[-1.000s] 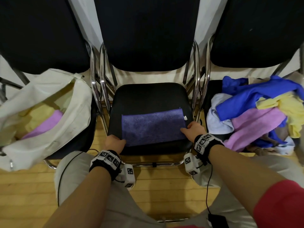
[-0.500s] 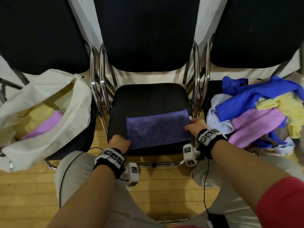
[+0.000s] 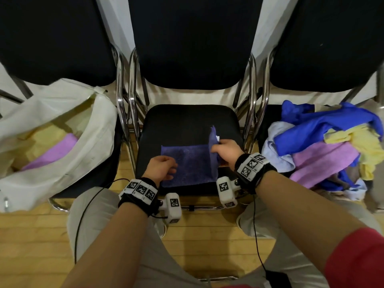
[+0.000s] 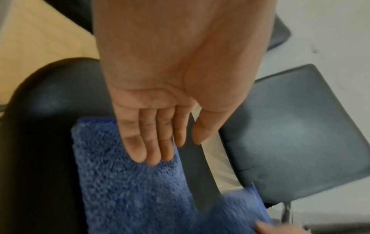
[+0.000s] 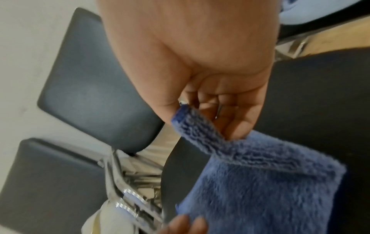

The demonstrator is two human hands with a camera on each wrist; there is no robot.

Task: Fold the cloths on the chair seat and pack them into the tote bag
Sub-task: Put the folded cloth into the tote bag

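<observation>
- At the centre of the head view, the purple cloth (image 3: 188,165) is lying on the front of the middle chair seat (image 3: 187,121), and its right end is being lifted upright by the right hand (image 3: 225,149), whose fingers are clamped on that edge. The left hand (image 3: 161,168) is being rested flat on the cloth's left end, fingers straight, nothing gripped. The tote bag (image 3: 62,129) is waiting at the left of the frame with folded cloths already inside; the pile of unfolded cloths (image 3: 324,146) is heaped at the right.
- In the middle of the left wrist view, straight fingers (image 4: 154,152) are being pressed onto the upper end of the cloth (image 4: 130,182). This pressure is best kept steady, so that the lower layer is not dragged while the fold is being carried over.
- At the centre of the right wrist view, the edge of the cloth (image 5: 260,182) is being pinched between thumb and fingers (image 5: 238,123). The raised end is probably best carried across toward the left hand until the two ends are matched, then smoothed flat; a skewed or bunched fold is the likely risk if the pinch is being held off-centre.
</observation>
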